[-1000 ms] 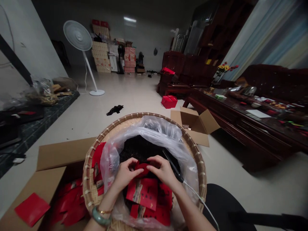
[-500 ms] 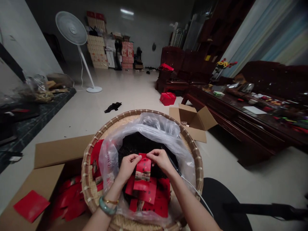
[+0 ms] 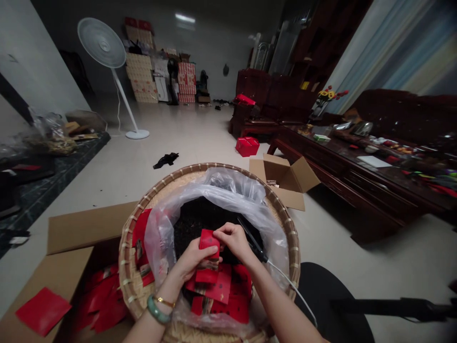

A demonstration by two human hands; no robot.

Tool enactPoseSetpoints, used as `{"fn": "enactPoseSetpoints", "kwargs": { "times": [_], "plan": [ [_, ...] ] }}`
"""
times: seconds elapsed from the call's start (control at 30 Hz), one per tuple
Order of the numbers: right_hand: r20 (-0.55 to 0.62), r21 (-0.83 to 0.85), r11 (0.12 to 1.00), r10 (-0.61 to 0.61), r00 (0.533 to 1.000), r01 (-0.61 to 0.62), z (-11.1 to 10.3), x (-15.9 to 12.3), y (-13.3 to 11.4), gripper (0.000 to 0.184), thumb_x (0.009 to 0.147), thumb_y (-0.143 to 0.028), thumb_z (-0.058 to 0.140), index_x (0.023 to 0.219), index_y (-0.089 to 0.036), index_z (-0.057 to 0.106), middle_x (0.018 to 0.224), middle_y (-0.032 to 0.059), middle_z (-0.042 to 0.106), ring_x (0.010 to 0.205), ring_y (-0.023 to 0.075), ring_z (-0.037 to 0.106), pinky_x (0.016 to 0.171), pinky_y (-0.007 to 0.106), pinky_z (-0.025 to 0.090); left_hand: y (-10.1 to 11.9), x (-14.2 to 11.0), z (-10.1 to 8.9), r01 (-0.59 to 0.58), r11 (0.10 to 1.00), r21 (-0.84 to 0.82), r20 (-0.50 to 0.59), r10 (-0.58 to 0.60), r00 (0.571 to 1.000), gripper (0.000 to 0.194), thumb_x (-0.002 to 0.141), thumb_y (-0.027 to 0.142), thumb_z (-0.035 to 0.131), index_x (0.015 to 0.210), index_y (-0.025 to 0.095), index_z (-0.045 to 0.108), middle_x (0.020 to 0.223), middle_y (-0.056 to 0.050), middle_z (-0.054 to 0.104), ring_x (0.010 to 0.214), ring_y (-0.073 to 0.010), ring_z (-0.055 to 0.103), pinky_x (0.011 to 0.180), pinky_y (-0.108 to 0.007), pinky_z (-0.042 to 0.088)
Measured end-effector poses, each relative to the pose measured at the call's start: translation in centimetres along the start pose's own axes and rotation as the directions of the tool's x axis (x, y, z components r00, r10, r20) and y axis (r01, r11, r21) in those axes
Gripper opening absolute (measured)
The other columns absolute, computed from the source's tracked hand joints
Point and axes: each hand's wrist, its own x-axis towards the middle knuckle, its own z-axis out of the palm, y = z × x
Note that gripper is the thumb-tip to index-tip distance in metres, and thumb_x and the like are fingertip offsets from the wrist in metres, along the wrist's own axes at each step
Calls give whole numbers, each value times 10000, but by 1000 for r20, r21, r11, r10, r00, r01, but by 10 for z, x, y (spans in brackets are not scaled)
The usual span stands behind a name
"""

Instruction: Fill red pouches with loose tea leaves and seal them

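"One red envelope (image 3: 209, 240) held?"
"Yes, clenched by both: long axis upright between them, lying nearer the left hand (image 3: 194, 259), the right hand (image 3: 233, 240) pinching its top corner."

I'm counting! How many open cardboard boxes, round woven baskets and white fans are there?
Open brown cardboard boxes: 2
Round woven bamboo baskets: 1
White standing fans: 1
Total: 4
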Motion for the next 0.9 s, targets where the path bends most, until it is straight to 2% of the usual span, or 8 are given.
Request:
{"fn": "enactPoseSetpoints", "kwargs": {
  "times": [0.1,0.2,0.33,0.43,0.53,0.73,0.8,0.9],
  "plan": [
    [-74,-238,960,-169,983,147,-13,-6,0,285,801,-421,543,813,-178,693,796,48,611,615,143,584,542,257,483,-5,0,3,-9,998,-59,-108,2,994,508,527,297,814,935,97,589,929,-160,697,663,-233,688,547,-306,554],
    [-142,-654,734,-357,923,183,-34,-15,8,279,850,-317,492,1059,-198,632,987,96,595,916,222,555,801,345,459,-5,-1,3,-16,993,-113,-163,-2,987,485,534,286,813,925,104,593,997,-174,688,704,-237,693,568,-308,565],
    [-131,-932,362,-288,949,-19,-51,-23,26,495,767,-237,592,1248,-182,486,1117,148,542,980,282,508,805,393,433,-1,-3,4,-30,988,-151,-164,4,987,436,558,272,800,909,99,607,1027,-174,682,719,-235,694,587,-314,571],
    [-144,-958,274,-228,963,-78,-53,-23,36,550,748,-220,597,1274,-147,450,1145,165,527,974,289,512,788,383,433,1,-5,6,-21,986,-162,-158,-5,987,415,564,267,793,897,96,613,1035,-179,679,709,-236,695,569,-306,569],
    [-154,-926,373,-218,964,-63,-54,-20,35,507,735,-220,588,1228,-141,499,1118,161,540,983,286,514,802,373,434,2,-6,6,-9,987,-159,-156,-16,988,417,553,266,795,891,94,620,1029,-183,679,700,-241,694,551,-305,565],
    [-14,-536,833,-172,985,138,-65,-22,0,433,742,-280,575,1162,-172,570,996,72,604,867,196,557,772,321,460,3,-6,3,25,995,-94,-139,-38,990,432,528,282,808,866,89,621,974,-175,695,649,-222,691,517,-282,553],
    [67,-391,916,-69,995,90,-65,-22,-16,436,746,-305,584,1160,-167,580,1033,67,617,865,188,564,712,292,475,3,-5,3,50,996,-75,-116,-59,992,428,523,286,810,853,96,615,975,-169,694,636,-225,690,508,-289,551],
    [229,-282,959,60,972,7,-61,-21,-34,455,740,-335,608,1163,-169,587,1087,71,623,832,181,581,575,237,470,1,-3,6,78,996,-43,-66,-81,995,399,527,281,809,821,94,615,855,-139,710,628,-234,689,512,-297,548]
  ]
}}
